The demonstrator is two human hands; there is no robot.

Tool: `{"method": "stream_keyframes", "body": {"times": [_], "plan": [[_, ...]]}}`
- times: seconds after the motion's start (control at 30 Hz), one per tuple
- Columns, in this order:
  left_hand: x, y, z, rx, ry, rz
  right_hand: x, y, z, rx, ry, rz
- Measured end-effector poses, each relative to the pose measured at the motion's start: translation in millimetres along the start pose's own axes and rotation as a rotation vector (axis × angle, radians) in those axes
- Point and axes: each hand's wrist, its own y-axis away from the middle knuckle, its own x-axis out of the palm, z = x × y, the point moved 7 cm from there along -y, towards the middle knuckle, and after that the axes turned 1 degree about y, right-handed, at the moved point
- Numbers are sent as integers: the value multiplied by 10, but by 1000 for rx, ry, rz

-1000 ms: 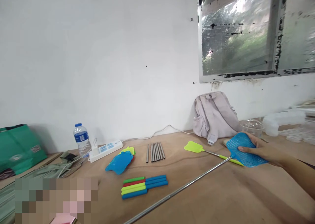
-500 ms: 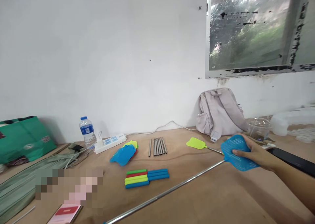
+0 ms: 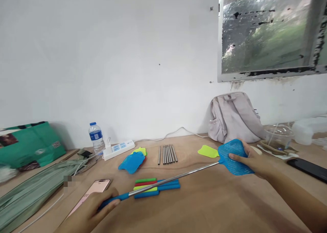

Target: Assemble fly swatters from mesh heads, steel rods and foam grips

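i see a pink phone (image 3: 100, 186), partly hidden by the left hand (image 3: 95, 205). that hand is curled around the blue handle (image 3: 123, 196) of a long fly swatter (image 3: 176, 177). its silver stick (image 3: 194, 170) stretches between the hands, in front of some coloured tubes (image 3: 145, 180). on the right, the right hand (image 3: 252, 160) pinches the blue flap (image 3: 231, 161), with its thumb on top.

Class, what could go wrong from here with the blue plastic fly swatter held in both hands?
The thin silvery metal shaft crosses over the red, green, yellow and blue rods in this view; lowering it might scatter them. The left hand overlaps the flat pink phone in view, so it might nudge that.
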Motion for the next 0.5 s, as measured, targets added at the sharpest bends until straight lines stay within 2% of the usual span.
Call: {"method": "stream_keyframes", "body": {"times": [0.07,0.2,0.33,0.5], "plan": [[25,-123,-222,13,-1,78,101,10,-77,-3,-46,21],[105,-358,-550,62,-42,120,295,56,-162,-40,-81,-37],[170,-496,-593,50,-86,122,390,78,-245,-30,-107,-75],[251,-500,-499,69,-43,51,380,75,-280,4,-167,-61]]}}
